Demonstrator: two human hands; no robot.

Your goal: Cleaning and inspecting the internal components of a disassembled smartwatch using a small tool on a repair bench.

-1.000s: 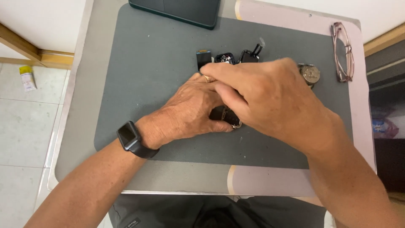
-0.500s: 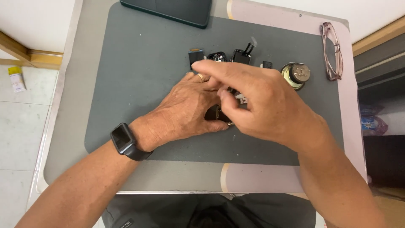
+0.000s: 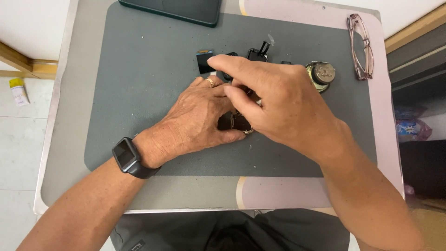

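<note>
My left hand (image 3: pixel 195 118), with a ring and a black smartwatch (image 3: pixel 127 157) on the wrist, grips a small dark device (image 3: pixel 236 122) against the grey mat (image 3: pixel 139 79). My right hand (image 3: pixel 278 100) is over it, fingertips pinched at the top of the device; what it pinches is hidden. Beyond my fingers lie a small black rectangular part (image 3: pixel 204 60), a black part with prongs (image 3: pixel 258 53) and a round metal part (image 3: pixel 320 74).
A dark tablet (image 3: pixel 174 9) lies at the mat's far edge. Pink-framed glasses (image 3: pixel 361 44) rest on the table at the far right. A small yellow-capped bottle (image 3: pixel 18 90) lies on the floor to the left. The table's near edge (image 3: pixel 186 210) is by my lap.
My right hand has lifted a little and its index finger now sticks out to the left. The left hand stays on the device.
</note>
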